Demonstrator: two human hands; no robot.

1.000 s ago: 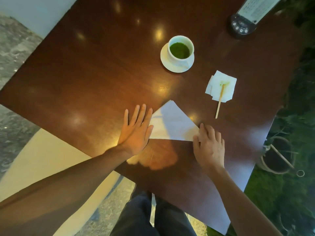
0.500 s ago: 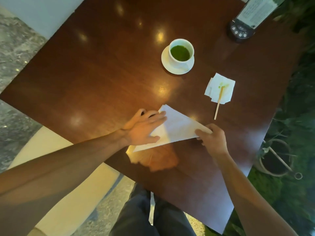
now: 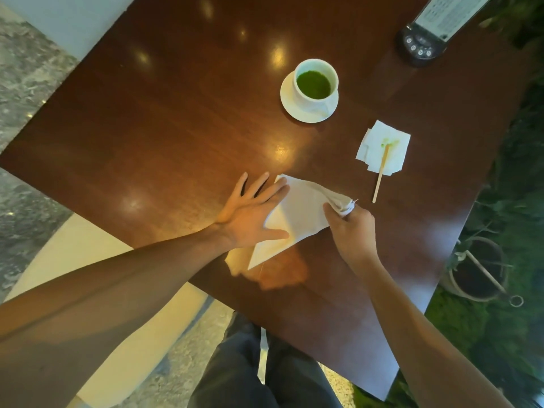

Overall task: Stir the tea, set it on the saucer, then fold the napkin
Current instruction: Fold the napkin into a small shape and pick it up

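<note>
Dark polished wooden table (image 3: 164,122), white cloth napkin (image 3: 297,214) folded to a triangle near its front edge, my left hand (image 3: 250,213) flat and spread upon it, my right hand (image 3: 351,228) pinching its raised right corner (layers bunched), white cup of green tea (image 3: 315,82) standing on white round saucer (image 3: 290,103), pale wooden stirring stick (image 3: 380,176) on stained white paper tissue (image 3: 382,150).

A small white paper tissue (image 3: 384,151) is lying on the dark wooden surface (image 3: 164,122), and it is showing a green stain near its middle. At the far right corner of the surface a black stand (image 3: 421,47) is holding a printed card (image 3: 450,10), whose text is too small to read. Beyond the right edge, a round dark pot (image 3: 474,270) is sitting among green plants (image 3: 518,178). A grey stone floor (image 3: 23,83) is showing on the left.
</note>
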